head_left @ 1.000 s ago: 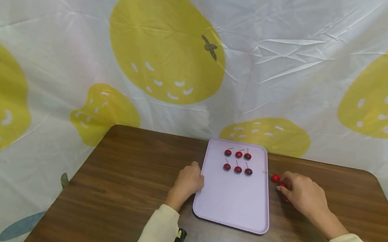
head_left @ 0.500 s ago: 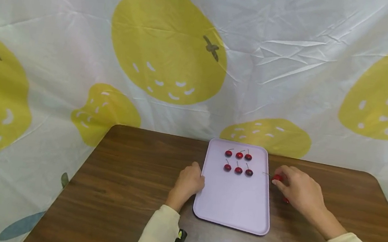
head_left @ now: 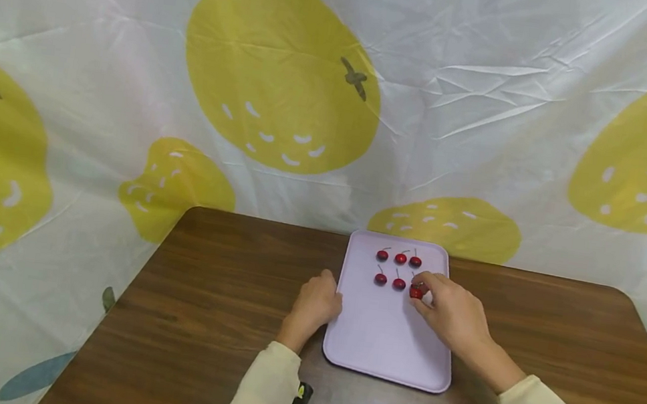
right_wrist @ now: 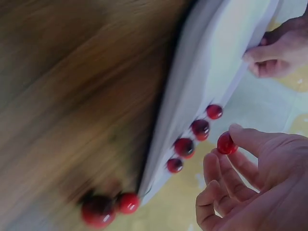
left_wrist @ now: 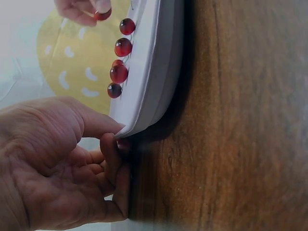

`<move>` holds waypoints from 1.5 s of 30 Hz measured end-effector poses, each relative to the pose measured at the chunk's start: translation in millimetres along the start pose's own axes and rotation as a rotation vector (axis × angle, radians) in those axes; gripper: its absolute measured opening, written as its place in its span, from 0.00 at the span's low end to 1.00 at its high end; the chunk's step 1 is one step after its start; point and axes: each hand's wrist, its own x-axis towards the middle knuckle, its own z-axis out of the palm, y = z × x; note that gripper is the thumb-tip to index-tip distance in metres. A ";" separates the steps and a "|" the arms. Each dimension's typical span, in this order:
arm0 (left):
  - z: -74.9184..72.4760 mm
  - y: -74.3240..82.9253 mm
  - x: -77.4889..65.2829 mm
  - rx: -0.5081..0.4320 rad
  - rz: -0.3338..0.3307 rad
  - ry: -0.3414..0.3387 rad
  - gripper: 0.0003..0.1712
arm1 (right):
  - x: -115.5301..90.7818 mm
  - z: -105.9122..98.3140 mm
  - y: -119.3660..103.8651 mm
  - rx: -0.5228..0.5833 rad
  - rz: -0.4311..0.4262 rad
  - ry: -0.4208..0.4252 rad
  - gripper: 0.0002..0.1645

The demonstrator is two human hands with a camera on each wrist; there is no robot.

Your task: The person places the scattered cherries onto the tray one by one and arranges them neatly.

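My left hand [head_left: 317, 301] pinches the left rim of a pale lilac tray [head_left: 367, 342]; in the left wrist view the thumb lies on the rim, a curled finger under it. Above the tray my right hand [head_left: 458, 313] pinches a red cherry [right_wrist: 227, 143] between thumb and fingers. That cherry overlaps the right end of the nearer row in the head view. Two rows of stemmed cherries lie on the tray's far half, the back row with a bright red cherry [head_left: 401, 259] in its middle, the nearer row with a darker cherry [head_left: 380, 279] at its left.
Beside the tray, two more cherries, a larger-looking cherry [right_wrist: 98, 211] and a brighter cherry [right_wrist: 128, 203], rest on the brown wooden table [head_left: 240, 286]; my right hand hides them in the head view. A lemon-print cloth [head_left: 458, 144] hangs behind the table.
My right hand has picked up a cherry from the table right of the tray and carried it left over the tray. My left hand stays at the rim.
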 end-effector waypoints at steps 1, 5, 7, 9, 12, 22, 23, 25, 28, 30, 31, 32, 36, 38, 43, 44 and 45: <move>0.2 0.2 0.1 0.000 0.001 -0.002 0.16 | 0.7 2.1 -3.9 0.006 0.001 -0.001 0.16; 1.2 0.6 0.4 0.000 0.004 -0.003 0.16 | 2.0 12.7 -18.9 0.013 -0.030 -0.014 0.15; 2.8 -0.1 1.1 0.002 0.003 -0.002 0.16 | 2.3 19.2 -25.6 0.012 -0.055 -0.020 0.15; 2.9 0.2 0.6 0.000 0.004 -0.003 0.16 | 2.2 25.0 -30.9 0.017 -0.070 -0.027 0.16; 3.3 1.7 0.3 0.009 0.003 -0.005 0.16 | 2.4 30.5 -36.8 0.028 -0.083 -0.027 0.17; 2.8 2.7 -0.3 0.005 0.008 -0.006 0.16 | 5.1 35.4 -42.1 0.037 -0.061 -0.092 0.13; 2.7 2.1 -0.7 0.000 0.006 -0.007 0.17 | 5.3 35.8 -42.2 0.037 -0.059 -0.103 0.13; 2.0 1.1 -1.7 -0.008 0.007 -0.003 0.17 | 6.0 36.6 -42.5 0.037 -0.068 -0.117 0.13; 1.4 0.1 -2.7 -0.011 0.016 0.004 0.17 | 6.5 37.6 -42.9 0.030 -0.094 -0.123 0.13; 1.5 -0.3 -2.8 -0.008 0.025 0.007 0.17 | 6.6 39.0 -42.9 0.019 -0.109 -0.120 0.13; 1.8 -0.7 -2.5 -0.007 0.030 0.009 0.16 | 6.5 39.8 -42.7 0.012 -0.116 -0.116 0.14; 2.0 -0.8 -2.3 -0.006 0.037 0.013 0.16 | 6.4 40.5 -42.6 0.004 -0.124 -0.111 0.14; 2.7 -1.2 -0.9 -0.005 0.055 0.020 0.15 | 6.1 42.8 -41.9 -0.024 -0.130 -0.096 0.16; 2.2 -1.3 -0.5 -0.001 0.060 0.026 0.14 | 6.5 42.9 -42.0 -0.030 -0.127 -0.092 0.18; 1.7 -2.3 -0.4 0.004 0.057 0.042 0.13 | 7.0 40.7 -40.3 -0.018 -0.117 -0.093 0.22; 1.7 -2.5 -0.6 0.002 0.057 0.044 0.13 | 6.4 39.6 -39.2 -0.012 -0.111 -0.093 0.22; 1.7 -2.7 -0.8 0.001 0.058 0.044 0.13 | 5.6 38.3 -37.7 -0.002 -0.106 -0.093 0.22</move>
